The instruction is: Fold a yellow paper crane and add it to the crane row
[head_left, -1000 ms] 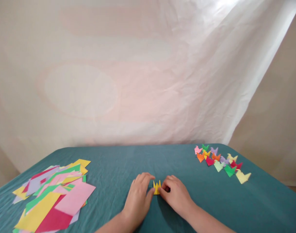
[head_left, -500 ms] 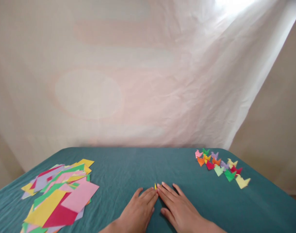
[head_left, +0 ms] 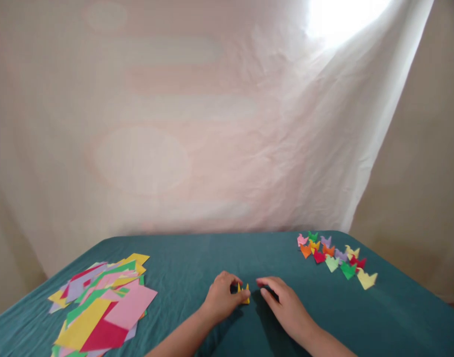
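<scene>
A small folded piece of yellow paper (head_left: 247,299), with two narrow points standing up, is pinched between the thumb and fingers of my left hand (head_left: 224,296). It is at the middle of the table, near its front. Part of the paper is hidden behind the left thumb. Just to the right, my right hand (head_left: 285,303) is apart from the paper, thumb and forefinger spaced and nothing between them. Its other fingers are curled out of sight.
A loose heap of coloured paper sheets (head_left: 132,307) lies on the left of the green-covered table (head_left: 190,263). At the back right, several small folded paper birds (head_left: 348,270) stand in rows. A pale cloth (head_left: 212,148) hangs behind the table.
Both hands were flat and close together, pressing on the yellow paper. Now the left hand has the paper in a pinch, and the right hand has drawn away to the right. The view has tilted slightly upward.
</scene>
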A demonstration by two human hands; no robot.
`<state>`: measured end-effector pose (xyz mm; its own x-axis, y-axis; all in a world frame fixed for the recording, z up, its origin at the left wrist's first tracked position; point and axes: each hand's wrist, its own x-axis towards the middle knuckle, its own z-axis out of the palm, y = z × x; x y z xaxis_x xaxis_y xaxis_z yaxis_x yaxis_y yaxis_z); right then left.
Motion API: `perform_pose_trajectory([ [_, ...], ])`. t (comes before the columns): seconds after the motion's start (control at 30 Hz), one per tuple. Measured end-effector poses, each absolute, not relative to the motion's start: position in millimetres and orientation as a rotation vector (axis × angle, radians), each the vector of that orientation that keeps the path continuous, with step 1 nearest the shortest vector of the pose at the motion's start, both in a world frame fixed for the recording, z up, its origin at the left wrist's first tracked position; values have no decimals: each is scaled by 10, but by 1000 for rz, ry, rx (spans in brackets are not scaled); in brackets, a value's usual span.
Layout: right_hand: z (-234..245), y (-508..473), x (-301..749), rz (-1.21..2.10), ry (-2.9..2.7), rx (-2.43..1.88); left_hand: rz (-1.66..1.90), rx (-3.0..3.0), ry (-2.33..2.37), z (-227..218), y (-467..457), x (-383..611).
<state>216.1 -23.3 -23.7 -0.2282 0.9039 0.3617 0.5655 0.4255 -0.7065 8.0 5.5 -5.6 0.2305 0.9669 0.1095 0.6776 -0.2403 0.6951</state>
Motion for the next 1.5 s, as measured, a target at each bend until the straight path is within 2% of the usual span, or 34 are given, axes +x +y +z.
perform_pose_trajectory([
  [0.27, -172, -208, 1994, 578, -1927, -1309, 746, 1938, 1410, -23, 63, -8],
  [0.53, -271, -205, 1798, 482, -1962, -1329, 742, 2250, 1461, -100, -201, 88],
  [0.67, -291, -267, 1804, 409, -1905, -1287, 863, 2180, 1515, -122, -234, 81],
  [0.87, -333, -239, 1775, 445, -2033, -1268, 784, 2260, 1435, -147, -194, 72],
  [1.03, -334, -212, 1789, 452, -2029, -1336, 862, 2170, 1517, -144, -179, 62],
  [1.33, -209, -242, 1914, 550, -2165, -1347, 838, 2175, 1428, -166, -141, 95],
  [1.5, -7, -169, 2084, 829, -1957, -1196, 897, 1887, 1336, 21, 6, 55],
])
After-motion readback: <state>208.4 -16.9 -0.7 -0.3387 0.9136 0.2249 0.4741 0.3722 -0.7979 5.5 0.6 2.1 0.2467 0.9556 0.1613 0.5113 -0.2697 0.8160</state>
